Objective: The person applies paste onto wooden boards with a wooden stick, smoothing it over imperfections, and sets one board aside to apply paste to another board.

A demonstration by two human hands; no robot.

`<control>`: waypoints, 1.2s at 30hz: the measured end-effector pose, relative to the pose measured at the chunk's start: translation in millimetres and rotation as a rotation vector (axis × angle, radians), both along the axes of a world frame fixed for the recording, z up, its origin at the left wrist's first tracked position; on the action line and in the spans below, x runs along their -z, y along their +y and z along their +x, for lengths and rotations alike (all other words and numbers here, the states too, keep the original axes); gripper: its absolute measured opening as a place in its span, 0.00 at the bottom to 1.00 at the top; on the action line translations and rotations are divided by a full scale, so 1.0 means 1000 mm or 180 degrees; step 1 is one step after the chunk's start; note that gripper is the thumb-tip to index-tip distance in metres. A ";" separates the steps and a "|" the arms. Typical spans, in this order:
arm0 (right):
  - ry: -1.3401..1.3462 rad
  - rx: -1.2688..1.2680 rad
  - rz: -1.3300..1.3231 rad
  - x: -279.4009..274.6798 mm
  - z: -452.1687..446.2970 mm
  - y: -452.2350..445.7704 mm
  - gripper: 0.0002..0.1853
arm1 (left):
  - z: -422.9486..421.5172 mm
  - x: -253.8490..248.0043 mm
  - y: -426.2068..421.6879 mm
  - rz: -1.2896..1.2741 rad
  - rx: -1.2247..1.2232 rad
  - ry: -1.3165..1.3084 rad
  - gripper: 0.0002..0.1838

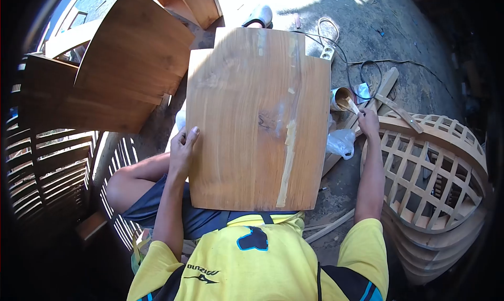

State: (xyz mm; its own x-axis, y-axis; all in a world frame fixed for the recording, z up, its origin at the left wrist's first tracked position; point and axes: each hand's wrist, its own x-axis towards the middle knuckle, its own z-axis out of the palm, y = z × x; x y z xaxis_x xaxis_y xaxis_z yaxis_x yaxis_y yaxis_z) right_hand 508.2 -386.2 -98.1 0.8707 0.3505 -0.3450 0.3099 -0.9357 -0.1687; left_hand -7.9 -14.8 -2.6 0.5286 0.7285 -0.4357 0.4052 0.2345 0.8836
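A large brown wooden panel [236, 122] with notched far corners lies across my lap. Pale filler runs in a strip down its right side, with smaller patches near the far edge. My left hand [184, 146] grips the panel's left edge, thumb on top. Out to the right, my right hand [368, 121] is closed around a light-coloured spatula [352, 106], whose tip is at the mouth of an open can [342, 97] with brown contents. Just below the can sits a clear plastic bag [341, 143].
Curved wooden panels [134, 49] stand at the left, above a slatted piece [47, 164]. A rounded wooden lattice frame [428, 170] is at the right. A power strip [327, 53], cables and wooden strips lie on the floor beyond the can.
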 end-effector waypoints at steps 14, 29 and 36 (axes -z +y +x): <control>0.1249 0.0727 0.2985 -0.184 -0.175 -0.006 0.22 | 0.014 0.010 -0.013 -0.0375 -0.0459 -0.0127 0.22; 0.0844 -0.1435 0.2190 -0.201 -0.271 0.109 0.20 | 0.001 -0.002 -0.014 -0.0094 -0.0363 -0.0443 0.22; -0.0742 -0.2301 0.1018 -0.185 -0.294 0.135 0.24 | -0.008 -0.002 -0.016 0.0042 -0.0248 -0.0436 0.20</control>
